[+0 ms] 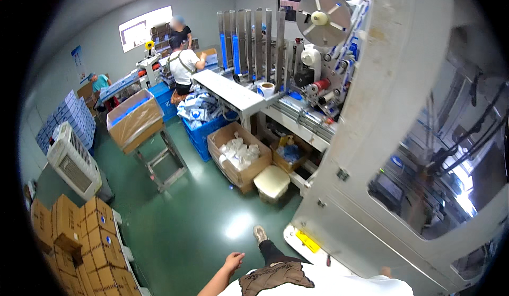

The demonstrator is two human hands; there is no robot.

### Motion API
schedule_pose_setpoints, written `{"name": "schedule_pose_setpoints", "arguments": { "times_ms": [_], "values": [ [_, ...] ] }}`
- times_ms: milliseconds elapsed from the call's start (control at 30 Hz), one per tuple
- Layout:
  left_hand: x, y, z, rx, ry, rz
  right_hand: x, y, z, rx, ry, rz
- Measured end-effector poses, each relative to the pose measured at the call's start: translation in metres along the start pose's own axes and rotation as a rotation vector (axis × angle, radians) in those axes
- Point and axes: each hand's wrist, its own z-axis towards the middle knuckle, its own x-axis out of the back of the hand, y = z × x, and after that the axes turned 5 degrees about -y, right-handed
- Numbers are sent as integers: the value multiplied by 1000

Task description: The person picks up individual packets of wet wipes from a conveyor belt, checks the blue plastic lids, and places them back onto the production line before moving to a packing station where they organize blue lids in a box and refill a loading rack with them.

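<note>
At the far left, cartons [101, 232] stand stacked, with a cooler [71, 161] behind them. Next comes a lined box [139, 133] on a stand [165, 161], then a blue crate [197, 141] full of packets, with a co-worker [183, 65] in white beyond.

Low in front, the person's left hand [233, 261] hangs over the green floor [175, 219], fingers loosely bent, nothing showing in them. Past it are a carton [255, 173] of white stuff, a shoe [260, 234] planted on the floor, and a stool [272, 182].

Right of the shoe, a white ledge [290, 235] juts from the cabinet [339, 227]. A yellow piece [307, 241] and a dark-handled tool [328, 261] lie on it, between the two hands and apart from both. The right hand [385, 271] barely shows against the cabinet; I can't tell whether its fingers are closed or touching it.

Standing this near, I'd keep the foot outside the ledge's rounded corner, the sleeve off the loose tool and the left arm tucked in.
</note>
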Motion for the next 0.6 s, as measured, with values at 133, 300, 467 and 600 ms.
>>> {"name": "schedule_pose_setpoints", "arguments": {
  "times_ms": [133,300,467,600],
  "values": [
    [88,42,73,-2,48,-139,55,-303,-37,755,-711,225],
    [191,109,154,-179,269,-174,114,-636,-41,1259,-146,-136],
    [266,199,137,-83,408,-385,262,-896,-168,1665,118,352],
    [349,224,167,-81,578,-607,331,-973,-302,1890,-299,494]
  ]
}}
